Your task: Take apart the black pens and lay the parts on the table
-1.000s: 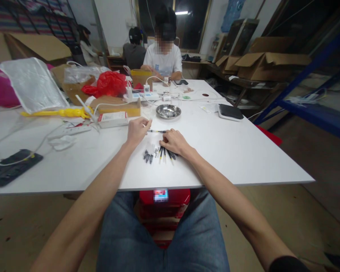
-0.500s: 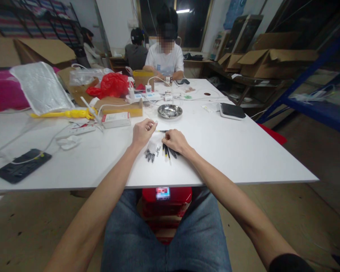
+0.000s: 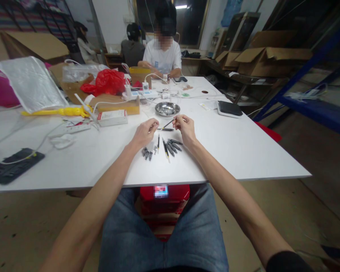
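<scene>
My right hand (image 3: 185, 127) pinches a thin dark refill (image 3: 168, 124) that slants down to the left, its lower end close to my left hand (image 3: 146, 132). The left fingers are closed together; what they hold, if anything, is too small to make out. A dark pen part (image 3: 167, 129) lies on the table between the hands. Nearer me are several dark pen barrels (image 3: 174, 146), a few refills (image 3: 166, 148) with pale tips, and clear tubes with dark ends (image 3: 147, 153) beside small grey pieces (image 3: 155, 150).
A steel dish (image 3: 167, 109) sits beyond my hands. On the left are a white box (image 3: 112, 117), a yellow object (image 3: 59, 112), cables and a black tray (image 3: 15, 166). A black-topped scale (image 3: 229, 108) stands right. Across the table sits a person (image 3: 163, 56).
My right hand has lifted off the pen parts and moved up and right, now with a refill in its fingers. More barrels and refills show. The whole view has shifted slightly.
</scene>
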Tool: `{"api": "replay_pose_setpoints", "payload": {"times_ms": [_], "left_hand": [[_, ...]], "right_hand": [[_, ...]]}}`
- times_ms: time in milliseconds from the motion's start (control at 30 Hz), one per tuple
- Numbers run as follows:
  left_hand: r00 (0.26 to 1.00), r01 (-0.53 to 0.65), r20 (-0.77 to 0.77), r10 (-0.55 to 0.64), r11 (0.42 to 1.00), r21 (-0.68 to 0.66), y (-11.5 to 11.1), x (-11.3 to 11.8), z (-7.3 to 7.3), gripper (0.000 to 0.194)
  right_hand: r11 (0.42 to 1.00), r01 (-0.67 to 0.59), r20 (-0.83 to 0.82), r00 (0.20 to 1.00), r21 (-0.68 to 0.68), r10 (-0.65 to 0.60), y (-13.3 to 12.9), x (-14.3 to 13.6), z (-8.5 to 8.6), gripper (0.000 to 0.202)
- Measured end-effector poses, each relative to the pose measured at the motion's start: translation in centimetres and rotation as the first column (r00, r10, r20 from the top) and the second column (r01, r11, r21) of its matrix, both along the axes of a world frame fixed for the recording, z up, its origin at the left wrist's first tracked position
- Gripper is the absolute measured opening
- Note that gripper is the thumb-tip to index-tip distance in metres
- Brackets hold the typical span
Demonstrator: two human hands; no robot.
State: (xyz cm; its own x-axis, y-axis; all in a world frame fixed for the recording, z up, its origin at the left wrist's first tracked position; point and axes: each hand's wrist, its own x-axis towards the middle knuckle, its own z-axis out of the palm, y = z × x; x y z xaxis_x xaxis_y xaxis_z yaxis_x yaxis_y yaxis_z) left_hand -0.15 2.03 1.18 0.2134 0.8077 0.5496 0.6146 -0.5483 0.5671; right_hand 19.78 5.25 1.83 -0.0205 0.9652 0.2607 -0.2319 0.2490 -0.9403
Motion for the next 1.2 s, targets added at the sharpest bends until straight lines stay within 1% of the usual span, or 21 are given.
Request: {"api": "replay_pose_setpoints", "payload": {"times_ms": [100,233,367,500,667,833,933,1033,1133,1200], "left_hand": [[0.999,0.009,-0.030,-0.009,1.000,-0.009,-0.3,0.2,0.3,0.021],[0.998,0.000,-0.065,0.001,1.000,0.019,-0.3,0.3,0.3,0.023],[0.999,-0.025,-0.029,0.026,0.999,0.024,-0.2,0.2,0.1,0.023],[0.999,-0.026,0.030,0.025,0.999,0.027,0.0,0.2,0.0,0.022],[0.996,-0.006,0.088,0.004,1.000,0.017,0.2,0.3,0.1,0.019],[0.997,0.015,0.073,-0.016,1.000,0.024,0.2,0.4,-0.1,0.018],[0.997,0.004,0.071,-0.006,1.000,0.027,0.2,0.5,-0.1,0.018],[0.995,-0.032,0.098,0.030,0.999,0.017,0.2,0.5,0.0,0.017],[0.995,-0.039,0.091,0.037,0.999,0.017,0.3,0.6,0.0,0.015],[0.998,-0.020,0.054,0.018,0.999,0.035,0.3,0.5,0.0,0.016]], "right_hand": [[1.000,0.020,-0.051,0.998,-0.024,-0.021,0.2,0.1,-0.3,0.024],[0.997,0.068,-0.042,0.997,-0.035,-0.069,0.4,0.1,-0.5,0.022],[0.990,0.131,-0.063,0.989,-0.046,-0.134,0.7,0.4,-0.6,0.020],[0.990,0.110,-0.087,0.989,-0.085,-0.117,0.9,0.8,-0.9,0.018],[0.996,0.088,-0.035,0.995,-0.029,-0.089,0.8,0.7,-0.9,0.022],[0.993,0.118,-0.006,0.993,0.013,-0.118,0.7,0.6,-0.8,0.029],[0.997,0.074,0.018,0.997,0.030,-0.075,0.3,0.5,-0.6,0.033],[0.999,-0.010,0.031,0.999,0.050,0.008,-0.4,0.3,-0.2,0.037],[0.991,-0.111,0.106,0.989,0.071,0.103,-1.0,-0.2,0.1,0.041],[0.986,-0.144,0.166,0.978,0.083,0.129,-1.3,-0.4,0.1,0.043]]}}
